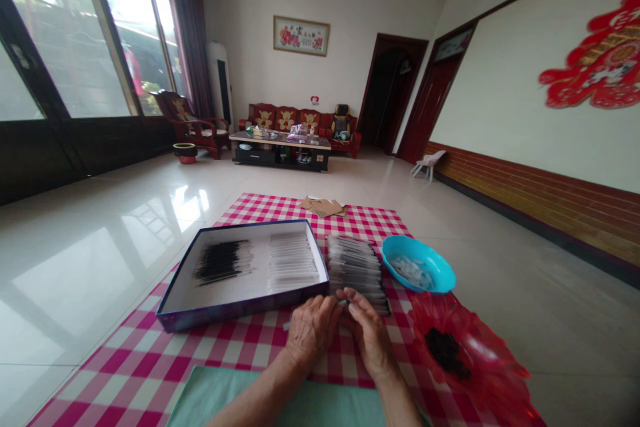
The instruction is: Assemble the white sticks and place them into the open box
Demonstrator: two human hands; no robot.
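My left hand (314,328) is closed around a slim translucent pen barrel (287,325), whose end sticks out to the left below the palm. At its other end, my right hand (370,333) pinches with thumb and forefinger; a small dark piece shows between the fingertips, mostly hidden. Both hands meet over the table, just in front of a row of pens (355,267) with clear barrels and dark ends. Left of them stands a shallow open box (255,297), holding a bundle of thin black pen refills (220,262) and a row of clear barrels (294,260).
A blue bowl (445,273) with clear plastic bits (411,271) stands at the right. Nearer is a red petal-edged bowl (495,360) with small black pieces (447,352). Cardboard scraps (325,207) lie at the far edge of the checked tablecloth (135,373). A green cloth (215,393) lies in front.
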